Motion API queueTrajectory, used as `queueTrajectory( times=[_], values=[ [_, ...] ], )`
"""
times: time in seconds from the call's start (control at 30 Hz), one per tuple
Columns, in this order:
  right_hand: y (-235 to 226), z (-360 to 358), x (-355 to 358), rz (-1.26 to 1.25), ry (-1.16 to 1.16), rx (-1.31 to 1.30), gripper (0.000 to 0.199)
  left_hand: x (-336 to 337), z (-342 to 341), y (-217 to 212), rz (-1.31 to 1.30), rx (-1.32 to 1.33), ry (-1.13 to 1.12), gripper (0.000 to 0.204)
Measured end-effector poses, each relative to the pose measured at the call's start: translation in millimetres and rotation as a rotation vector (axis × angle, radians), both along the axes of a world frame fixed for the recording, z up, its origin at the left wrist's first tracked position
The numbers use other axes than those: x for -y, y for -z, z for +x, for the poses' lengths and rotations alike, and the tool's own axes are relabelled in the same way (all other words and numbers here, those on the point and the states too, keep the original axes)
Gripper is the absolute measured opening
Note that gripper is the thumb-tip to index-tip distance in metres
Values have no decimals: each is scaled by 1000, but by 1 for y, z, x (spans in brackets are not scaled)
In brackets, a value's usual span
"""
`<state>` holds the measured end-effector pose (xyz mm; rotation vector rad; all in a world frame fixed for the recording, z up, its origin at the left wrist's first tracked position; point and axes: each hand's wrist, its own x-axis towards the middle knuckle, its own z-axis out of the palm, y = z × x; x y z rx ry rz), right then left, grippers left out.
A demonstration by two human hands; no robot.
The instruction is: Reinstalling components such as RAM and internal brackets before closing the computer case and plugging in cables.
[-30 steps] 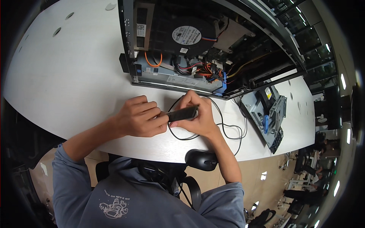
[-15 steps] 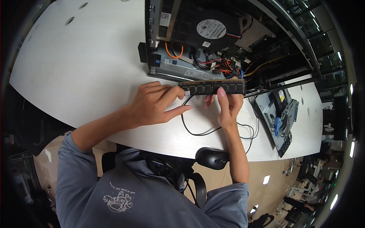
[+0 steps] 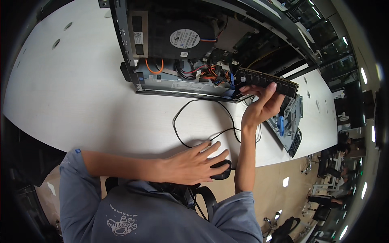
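My right hand (image 3: pixel 263 106) pinches a long black memory module (image 3: pixel 263 80) between thumb and fingers. The module is raised, tilted down to the right, near the lower right corner of an opened computer case (image 3: pixel 174 94). My left hand (image 3: pixel 196 164) has its fingers spread at the table's near edge, over a black computer mouse (image 3: pixel 222 171), part of which it covers. Whether the palm rests on the mouse I cannot tell. Inside the case show a black fan (image 3: pixel 184 39), an orange cable (image 3: pixel 154 71) and bundled coloured wires.
The mouse's thin black cable (image 3: pixel 175 121) loops over the white table (image 3: pixel 89 117). A grey metal-and-plastic bracket with a blue lever (image 3: pixel 281 125) lies to the right, partly behind my right hand. Beyond the near edge, a black chair arm (image 3: pixel 210 198) stands close to my body.
My left hand has left the module's end and moved down and right to the mouse. My right hand has carried the module up and right. The view has shifted, so the case appears farther left.
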<state>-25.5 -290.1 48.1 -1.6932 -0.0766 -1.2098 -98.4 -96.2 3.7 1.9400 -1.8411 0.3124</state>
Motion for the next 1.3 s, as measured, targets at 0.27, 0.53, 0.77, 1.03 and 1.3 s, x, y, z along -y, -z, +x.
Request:
queueTrajectory(
  times=[0.27,0.53,0.77,1.03,1.3],
  values=[
    [3,3,11,-247,112,-49,21,7,15,14,28,117,-14,50],
    [-19,16,2,-467,249,-98,12,7,30,15,-49,18,-10,48],
    [-23,21,3,-520,233,-148,10,42,57,-17,-321,-1251,15,31],
    [-30,18,3,-594,261,-202,9,91,80,-52,-766,-2202,-110,27],
    [-31,18,-3,-532,276,-187,8,103,99,-57,-934,-2419,-163,18]
  ],
)
